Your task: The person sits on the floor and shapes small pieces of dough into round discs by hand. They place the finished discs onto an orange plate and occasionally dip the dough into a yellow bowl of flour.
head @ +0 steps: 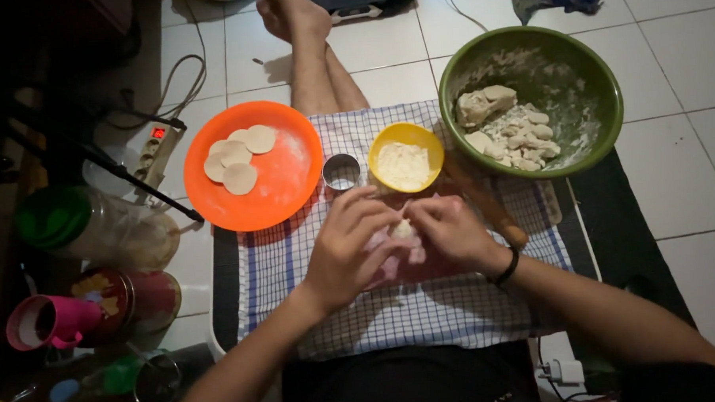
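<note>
Both hands [398,239] around dough lump [404,229]

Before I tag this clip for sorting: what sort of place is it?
Probably a home floor used for cooking: white floor tiles, a checked cloth as work surface, a green bowl of dough, both hands (left, right) shaping dough.

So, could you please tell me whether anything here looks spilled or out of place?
Nothing is spilled. The one oddity: a power strip with a lit switch lies on the floor touching the floured orange plate. Both hands work a dough piece.
</note>
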